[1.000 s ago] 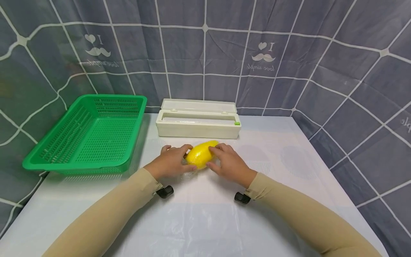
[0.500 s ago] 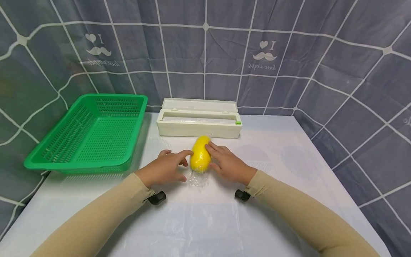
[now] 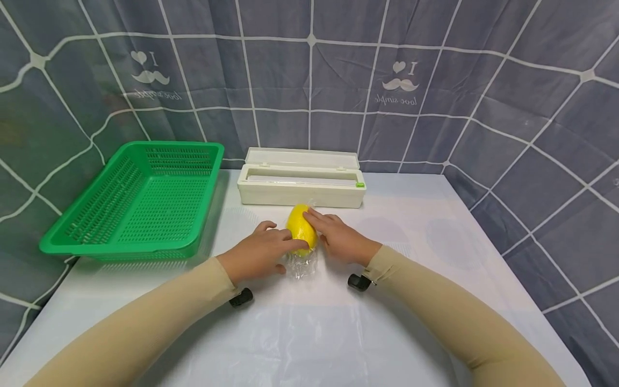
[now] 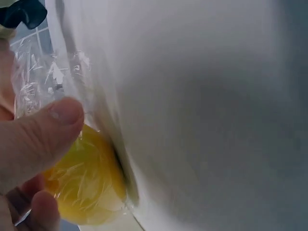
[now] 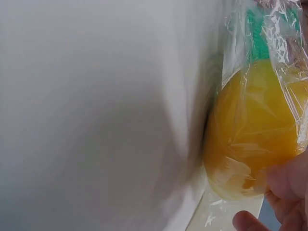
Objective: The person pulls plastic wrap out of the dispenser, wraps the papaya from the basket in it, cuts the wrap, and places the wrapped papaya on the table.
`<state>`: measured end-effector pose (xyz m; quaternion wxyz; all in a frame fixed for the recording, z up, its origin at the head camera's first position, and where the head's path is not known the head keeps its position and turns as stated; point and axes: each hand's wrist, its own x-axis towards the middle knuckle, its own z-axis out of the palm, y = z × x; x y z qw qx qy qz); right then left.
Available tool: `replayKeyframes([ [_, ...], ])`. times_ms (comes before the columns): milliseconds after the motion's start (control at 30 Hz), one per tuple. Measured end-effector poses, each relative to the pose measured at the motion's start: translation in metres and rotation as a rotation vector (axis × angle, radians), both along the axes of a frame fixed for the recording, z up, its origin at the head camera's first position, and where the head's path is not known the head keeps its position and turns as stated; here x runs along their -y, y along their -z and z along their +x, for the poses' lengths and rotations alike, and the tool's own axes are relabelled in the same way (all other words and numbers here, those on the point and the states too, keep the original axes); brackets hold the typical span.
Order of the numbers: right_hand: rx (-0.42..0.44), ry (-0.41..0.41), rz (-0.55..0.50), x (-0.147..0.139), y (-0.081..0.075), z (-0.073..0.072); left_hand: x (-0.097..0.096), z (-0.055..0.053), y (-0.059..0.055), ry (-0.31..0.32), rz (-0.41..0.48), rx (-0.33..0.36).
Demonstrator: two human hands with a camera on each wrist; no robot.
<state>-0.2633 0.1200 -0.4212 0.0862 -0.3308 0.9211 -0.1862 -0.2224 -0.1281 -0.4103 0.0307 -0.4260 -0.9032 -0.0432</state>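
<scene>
Loosely, your left hand (image 3: 258, 252) and right hand (image 3: 343, 241) touch the yellow fruit (image 3: 301, 226) with extended fingers, neither clenched; it lies between them, clear wrap (image 3: 303, 267) bunched at its near end.

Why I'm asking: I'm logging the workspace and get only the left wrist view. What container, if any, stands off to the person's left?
Observer: The head view shows a green basket there, with perforated sides and base.
Operator: And what stands beyond the yellow item, away from the person?
Observer: A long white box, with its lid raised at the back.
Operator: Where is the right hand placed?
Observer: In the head view, it is at the yellow item's right side, with its fingers touching it.
</scene>
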Motion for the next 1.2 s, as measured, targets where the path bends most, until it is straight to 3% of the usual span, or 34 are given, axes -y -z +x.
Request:
replayKeyframes([
  [367, 0.005, -0.015, 0.012, 0.005, 0.0, -0.006, -0.002, -0.003, 0.007, 0.033, 0.145, -0.158],
  [667, 0.029, -0.017, 0.029, 0.006, -0.004, -0.003, -0.005, -0.003, 0.007, 0.083, 0.139, -0.127],
  [800, 0.021, -0.017, 0.032, 0.006, -0.002, -0.003, -0.004, -0.003, 0.008, 0.069, 0.193, -0.135],
  [933, -0.01, -0.021, 0.031, 0.004, 0.001, -0.001, -0.002, -0.006, 0.014, 0.05, 0.278, -0.086],
  [1200, -0.184, -0.093, -0.033, -0.004, -0.001, 0.01, 0.002, -0.008, 0.018, -0.051, 0.429, 0.126],
])
